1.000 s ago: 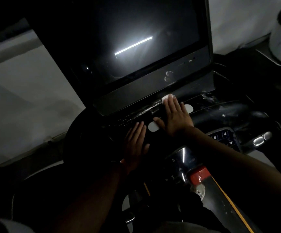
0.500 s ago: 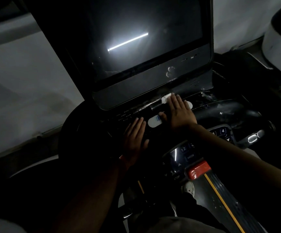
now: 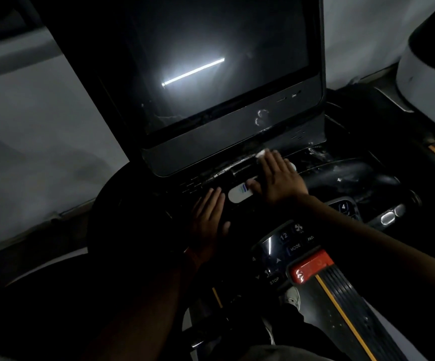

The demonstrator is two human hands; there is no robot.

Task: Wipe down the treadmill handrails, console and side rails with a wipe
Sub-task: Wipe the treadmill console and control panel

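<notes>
The right hand (image 3: 279,178) lies flat on the console (image 3: 211,149) ledge just under the screen (image 3: 211,74). Its fingers are straight and close together, pressing the wipe (image 3: 260,153), which shows only as a white bit at the fingertips. The left hand (image 3: 208,217) rests flat nearer the ledge's front edge, fingers straight and together, holding nothing.

The step in hand looks like wiping the ledge. To do it well, keep the palm flat so the whole wipe bears down, and run it along the seam under the screen from end to end. Fold it to a fresh side before going over the oval label (image 3: 238,196) and the keypad (image 3: 289,246). Go lightly near the red stop key (image 3: 311,267). The pale streaks right of the hand suggest that corner needs a pass.

The dark tray (image 3: 341,175) at the console's right end is the only hollow in view. Whether anything lies in it is too dim to tell.
</notes>
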